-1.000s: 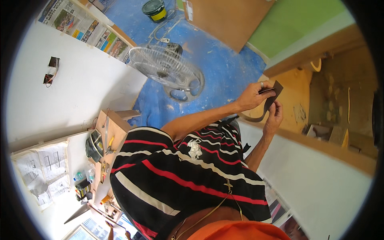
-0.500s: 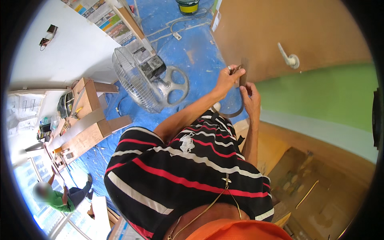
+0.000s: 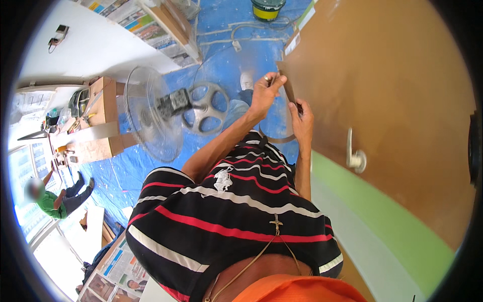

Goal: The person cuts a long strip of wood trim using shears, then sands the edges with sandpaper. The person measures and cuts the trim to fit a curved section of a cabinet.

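Note:
A thin, flexible brown strip (image 3: 290,90) runs between my two hands, beside the edge of a brown door (image 3: 397,75). My left hand (image 3: 266,94) is closed on its upper part, with thumb and fingers pinched together. Lower down, my right hand (image 3: 302,123) grips the strip between thumb and fingers. The rest of it hangs in a loop (image 3: 275,140) in front of my striped shirt. Whether the strip touches the door edge, I cannot tell. Some dark thing shows at my left fingers, too small to name.
A metal fan (image 3: 156,108) stands left of my arms on blue floor sheeting (image 3: 211,53). The door has a lever handle (image 3: 354,156). A dark bucket (image 3: 268,9) is at the far end. Wooden furniture (image 3: 103,121) and a person in green (image 3: 53,201) are at the left.
The view has turned, so the brown door fills more of the right side. My hands, still on the strip, have shifted left in the picture and sit along the door's edge.

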`<state>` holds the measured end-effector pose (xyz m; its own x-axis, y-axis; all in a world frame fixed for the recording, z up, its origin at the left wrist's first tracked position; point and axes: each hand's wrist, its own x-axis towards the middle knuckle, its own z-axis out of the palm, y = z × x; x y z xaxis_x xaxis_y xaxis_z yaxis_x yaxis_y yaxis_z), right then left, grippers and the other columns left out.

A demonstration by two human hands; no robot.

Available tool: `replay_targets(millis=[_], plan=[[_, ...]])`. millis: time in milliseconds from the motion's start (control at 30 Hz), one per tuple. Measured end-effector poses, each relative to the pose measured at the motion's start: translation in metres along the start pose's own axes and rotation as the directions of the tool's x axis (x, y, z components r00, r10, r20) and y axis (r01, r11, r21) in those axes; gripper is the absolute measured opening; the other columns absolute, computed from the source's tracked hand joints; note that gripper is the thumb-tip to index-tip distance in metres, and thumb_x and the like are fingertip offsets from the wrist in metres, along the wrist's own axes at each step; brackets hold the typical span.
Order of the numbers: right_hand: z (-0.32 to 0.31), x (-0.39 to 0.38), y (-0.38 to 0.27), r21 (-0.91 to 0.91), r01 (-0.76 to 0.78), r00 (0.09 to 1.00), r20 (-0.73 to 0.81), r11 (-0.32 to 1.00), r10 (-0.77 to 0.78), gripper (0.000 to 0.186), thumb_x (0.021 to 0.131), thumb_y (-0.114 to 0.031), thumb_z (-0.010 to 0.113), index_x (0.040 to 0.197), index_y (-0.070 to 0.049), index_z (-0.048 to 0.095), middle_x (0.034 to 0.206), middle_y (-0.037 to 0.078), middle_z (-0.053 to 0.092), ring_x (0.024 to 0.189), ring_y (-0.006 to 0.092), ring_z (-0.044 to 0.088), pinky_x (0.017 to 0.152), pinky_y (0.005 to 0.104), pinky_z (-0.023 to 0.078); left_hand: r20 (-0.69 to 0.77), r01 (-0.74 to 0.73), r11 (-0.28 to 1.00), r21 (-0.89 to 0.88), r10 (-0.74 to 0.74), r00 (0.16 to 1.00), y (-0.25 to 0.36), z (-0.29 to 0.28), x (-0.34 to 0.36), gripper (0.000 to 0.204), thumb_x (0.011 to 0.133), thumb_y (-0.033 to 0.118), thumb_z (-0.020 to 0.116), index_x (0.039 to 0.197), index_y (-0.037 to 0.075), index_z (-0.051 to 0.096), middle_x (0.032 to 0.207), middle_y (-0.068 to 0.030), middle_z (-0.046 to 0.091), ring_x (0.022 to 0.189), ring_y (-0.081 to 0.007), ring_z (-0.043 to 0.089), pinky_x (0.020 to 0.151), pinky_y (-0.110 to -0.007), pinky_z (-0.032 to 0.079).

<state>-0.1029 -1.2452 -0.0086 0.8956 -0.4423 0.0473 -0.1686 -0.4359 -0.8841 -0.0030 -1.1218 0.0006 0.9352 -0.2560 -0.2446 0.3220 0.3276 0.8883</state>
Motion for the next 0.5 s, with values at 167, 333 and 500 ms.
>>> replay_targets(millis=[167, 333, 500], plan=[[0.006, 0.159, 0.041, 0.089, 0.009, 0.998, -0.059, 0.996, -0.004, 0.029, 0.094, -0.023, 0.064, 0.112, -0.001, 0.065, 0.102, 0.012, 0.067, 0.094, 0.0209, 0.064, 0.089, 0.0329, 0.050, -0.069, -0.056, 0.991, -0.122, 0.048, 0.997, 0.040, -0.001, 0.166, 0.021, 0.090, 0.030, 0.071, 0.095, 0.010, 0.067, 0.077, 0.0063, 0.055, 0.067, -0.0054, 0.047, 0.059, -0.023, 0.039], [0.021, 0.324, 0.119, -0.057, -0.152, 0.988, 0.007, 0.987, 0.152, 0.029, 0.094, -0.024, 0.063, 0.112, -0.002, 0.066, 0.101, 0.011, 0.068, 0.096, 0.0202, 0.065, 0.089, 0.0334, 0.050, -0.152, -0.279, 0.960, -0.038, 0.271, 0.951, 0.134, -0.007, 0.316, 0.007, 0.092, 0.017, 0.069, 0.089, 0.012, 0.065, 0.074, 0.0086, 0.051, 0.064, -0.0035, 0.044, 0.058, -0.023, 0.038], [0.086, 0.397, 0.217, -0.181, -0.425, 0.868, 0.195, 0.887, 0.456, 0.031, 0.095, -0.025, 0.061, 0.113, 0.000, 0.065, 0.099, 0.010, 0.069, 0.094, 0.0158, 0.063, 0.086, 0.0295, 0.049, -0.244, -0.383, 0.924, -0.018, 0.368, 0.897, 0.209, -0.047, 0.411, 0.009, 0.092, 0.016, 0.070, 0.095, 0.010, 0.065, 0.083, 0.0058, 0.058, 0.067, -0.0041, 0.048, 0.059, -0.022, 0.040]])
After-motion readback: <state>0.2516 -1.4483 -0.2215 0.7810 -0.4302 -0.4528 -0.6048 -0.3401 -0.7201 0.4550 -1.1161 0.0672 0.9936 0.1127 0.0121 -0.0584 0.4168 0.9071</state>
